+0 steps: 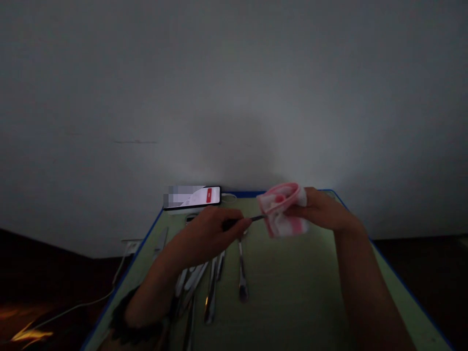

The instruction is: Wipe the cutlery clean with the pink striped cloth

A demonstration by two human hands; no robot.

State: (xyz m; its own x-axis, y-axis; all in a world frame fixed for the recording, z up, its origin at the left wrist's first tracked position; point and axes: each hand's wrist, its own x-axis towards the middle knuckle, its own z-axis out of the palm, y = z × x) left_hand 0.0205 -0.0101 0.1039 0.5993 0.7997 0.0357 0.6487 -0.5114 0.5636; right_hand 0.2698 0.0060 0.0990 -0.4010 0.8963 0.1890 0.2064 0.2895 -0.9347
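Note:
My left hand [208, 234] is closed round the handle of a piece of cutlery [258, 217], which points right. Its far end goes into a pink and white cloth [287, 214], so I cannot tell whether it is a spoon, fork or knife. Bunched and folded, the cloth hangs above the table in my right hand [323, 209], whose fingers pinch it from the right side. Below my hands a single metal utensil [242, 278] lies apart. Several more pieces of cutlery [209, 297] lie to its left, partly hidden by my left forearm.
The pale green table [285, 297] has a blue edge and stands against a grey wall [234, 97]. At its back left a lit phone [199, 199] leans with a white cable. A knife blade [161, 240] lies near the left edge. A wall socket [131, 246] is beyond that edge.

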